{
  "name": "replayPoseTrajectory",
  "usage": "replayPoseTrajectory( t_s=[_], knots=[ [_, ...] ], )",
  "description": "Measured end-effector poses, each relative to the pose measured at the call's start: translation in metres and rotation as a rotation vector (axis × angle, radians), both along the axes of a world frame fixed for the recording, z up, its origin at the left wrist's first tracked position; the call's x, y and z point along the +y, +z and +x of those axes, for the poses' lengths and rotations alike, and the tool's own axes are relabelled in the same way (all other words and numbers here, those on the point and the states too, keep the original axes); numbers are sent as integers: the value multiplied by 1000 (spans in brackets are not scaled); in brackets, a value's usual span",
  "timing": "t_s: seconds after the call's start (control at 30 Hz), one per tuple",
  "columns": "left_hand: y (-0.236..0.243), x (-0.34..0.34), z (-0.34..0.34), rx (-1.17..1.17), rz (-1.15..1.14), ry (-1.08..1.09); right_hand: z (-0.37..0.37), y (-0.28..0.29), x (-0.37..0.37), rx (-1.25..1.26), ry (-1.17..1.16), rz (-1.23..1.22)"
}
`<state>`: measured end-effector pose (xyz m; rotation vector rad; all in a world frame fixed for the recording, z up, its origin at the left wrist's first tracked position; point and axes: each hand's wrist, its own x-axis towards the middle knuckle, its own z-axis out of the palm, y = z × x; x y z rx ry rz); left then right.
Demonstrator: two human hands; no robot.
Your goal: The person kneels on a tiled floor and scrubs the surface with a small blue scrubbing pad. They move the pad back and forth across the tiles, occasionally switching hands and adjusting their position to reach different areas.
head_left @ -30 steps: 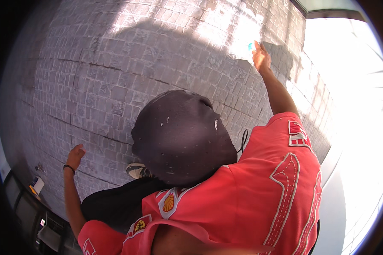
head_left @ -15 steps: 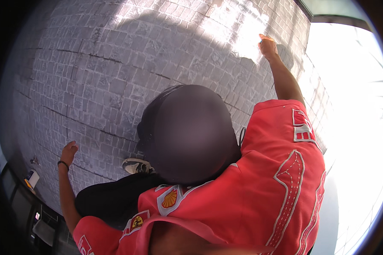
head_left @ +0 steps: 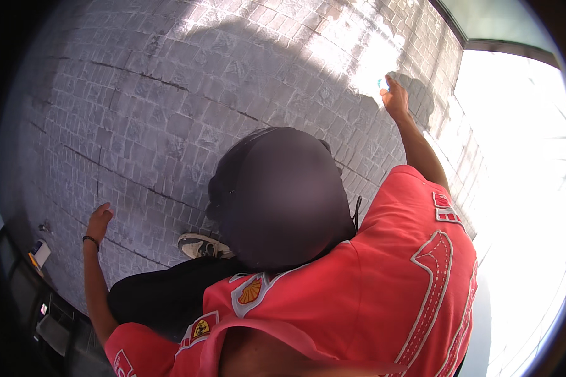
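Note:
My right hand (head_left: 394, 98) reaches out to the far right over a sunlit patch of stone blocks. At its fingertips shows a small blue-and-white thing (head_left: 382, 83), too bright and small to name; the fingers are closed around it. At the left, my left hand (head_left: 99, 220), with a dark bracelet at the wrist, hangs with thumb and fingers apart and holds nothing visible. Between my arms, a large, smooth, dark grey rounded thing (head_left: 283, 195) sits in front of my red shirt and hides what is beneath it.
A stone-block surface (head_left: 151, 125) fills most of the view. A shoe (head_left: 204, 246) shows beside the dark rounded thing. At lower left are a small metal fitting (head_left: 46, 226) and a white-and-orange item (head_left: 39, 254). A dark-framed edge (head_left: 509, 47) runs along the upper right.
My right hand has come down and slightly nearer, and the blue-and-white thing now shows at its fingertips. My left hand has shifted slightly left and up.

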<state>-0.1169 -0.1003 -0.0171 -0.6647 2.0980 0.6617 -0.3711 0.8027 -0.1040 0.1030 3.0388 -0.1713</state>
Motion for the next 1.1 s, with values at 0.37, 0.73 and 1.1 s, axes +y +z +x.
replayPoseTrajectory(
  t_s=[0.37, 0.73, 1.1],
  knots=[
    [8, 9, -24, -2, -44, -99, -58, -6, 0, 62, -290, 101],
    [4, -6, -10, -189, -39, -102, 194, 36, -151, -77, 675, -219],
    [14, 16, -21, 53, 21, -132, -7, -7, -30, 44, -122, 186]
  ],
)
